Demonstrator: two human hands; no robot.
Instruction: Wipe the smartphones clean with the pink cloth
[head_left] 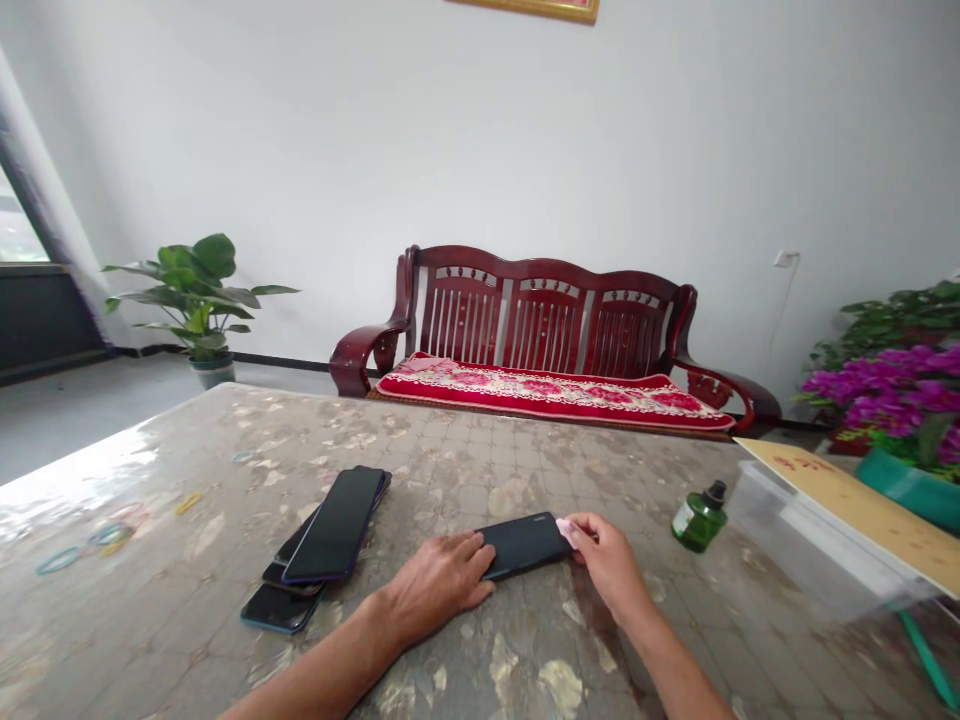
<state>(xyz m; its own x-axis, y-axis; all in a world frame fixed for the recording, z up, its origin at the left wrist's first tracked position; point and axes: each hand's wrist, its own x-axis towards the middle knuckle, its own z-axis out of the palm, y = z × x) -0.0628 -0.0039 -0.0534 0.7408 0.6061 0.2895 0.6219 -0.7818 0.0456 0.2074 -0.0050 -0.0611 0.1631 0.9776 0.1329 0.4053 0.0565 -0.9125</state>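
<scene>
A dark smartphone (525,545) lies on the patterned tabletop in front of me, its back with the camera strip facing up. My left hand (442,580) grips the phone's left end, fingers on top and thumb along the near edge. At the other end, my right hand (600,555) pinches a small pale pink cloth or tissue (566,532) against the phone's right edge. To the left of my hands, several phones lie in a loose stack, with a black-screened phone (337,525) on top. The fingertips under the cloth are partly hidden.
A green bottle (699,518) with a black cap stands to the right. Beyond it is a clear plastic box (817,540) under a yellow board (847,500). Rubber bands (112,538) lie at the left. A wooden bench (544,320) stands behind the table (465,450).
</scene>
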